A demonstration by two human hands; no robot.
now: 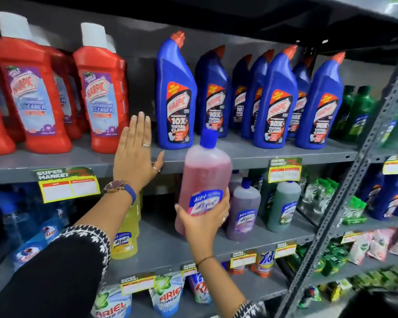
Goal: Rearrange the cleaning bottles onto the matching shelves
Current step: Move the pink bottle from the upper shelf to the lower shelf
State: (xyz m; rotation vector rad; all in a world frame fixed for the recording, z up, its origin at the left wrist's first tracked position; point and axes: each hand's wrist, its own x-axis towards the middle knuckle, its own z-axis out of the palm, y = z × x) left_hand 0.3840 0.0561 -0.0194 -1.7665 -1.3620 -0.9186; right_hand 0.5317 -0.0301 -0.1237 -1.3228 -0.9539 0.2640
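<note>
Pink Lizol bottle (205, 187), blue cap, upright, slightly tilted, held before the middle shelf (251, 157)

A supermarket aisle: grey metal shelves (251, 154) of cleaning bottles (176, 95), "Super Market" price tags (66, 183).

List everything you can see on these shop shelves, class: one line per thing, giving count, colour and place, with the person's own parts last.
Harpic bathroom cleaner bottles: several, red with white caps, upper shelf left.
Harpic toilet cleaner bottles: about seven, blue with red-orange caps, upper shelf centre and right.
green bottles: a few, upper shelf far right.
pink Lizol bottle: one, blue cap, held in front of the shelves.
yellow Lizol bottle: at least one, middle shelf, behind the left arm.
purple Lizol bottle: one, middle shelf.
green Lizol bottle: one, middle shelf.
Ariel pouches: two, white and green, bottom shelf.
price tags: several, yellow, shelf edges.
left hand: open, flat at the upper shelf edge.
right hand: gripping the pink bottle's base.
</note>
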